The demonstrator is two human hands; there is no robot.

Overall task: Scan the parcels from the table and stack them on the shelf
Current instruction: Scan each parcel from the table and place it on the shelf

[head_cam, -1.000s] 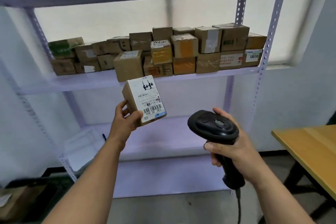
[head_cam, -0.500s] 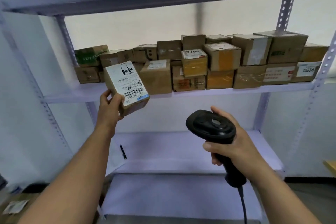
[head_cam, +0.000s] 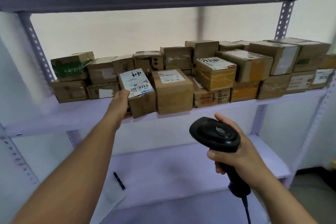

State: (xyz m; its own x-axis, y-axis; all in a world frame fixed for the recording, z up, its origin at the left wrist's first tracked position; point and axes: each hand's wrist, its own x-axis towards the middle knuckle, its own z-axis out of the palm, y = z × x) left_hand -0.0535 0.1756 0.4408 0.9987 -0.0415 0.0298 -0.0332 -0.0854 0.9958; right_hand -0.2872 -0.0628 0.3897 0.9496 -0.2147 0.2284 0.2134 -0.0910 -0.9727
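Lifted since half a second ago, the labelled parcel (head_cam: 138, 92) is now at the front edge of the shelf's (head_cam: 72, 114) middle board, just left of a plain brown box (head_cam: 172, 91). Whether it rests fully on the board I cannot tell. The left hand (head_cam: 120, 103) grips its left side, thumb on the white barcode label.

The shelf is pale lilac sheet metal with perforated uprights. Along the board runs a two-high row of cardboard parcels (head_cam: 254, 65), blocky and creased, some bound in glossy yellow tape. The right hand (head_cam: 234, 158) stays low, fingers wrapped round the handle of a smooth black plastic scanner (head_cam: 214, 134) with a trailing cable. A slim black pen (head_cam: 119, 180) lies on the lower board.
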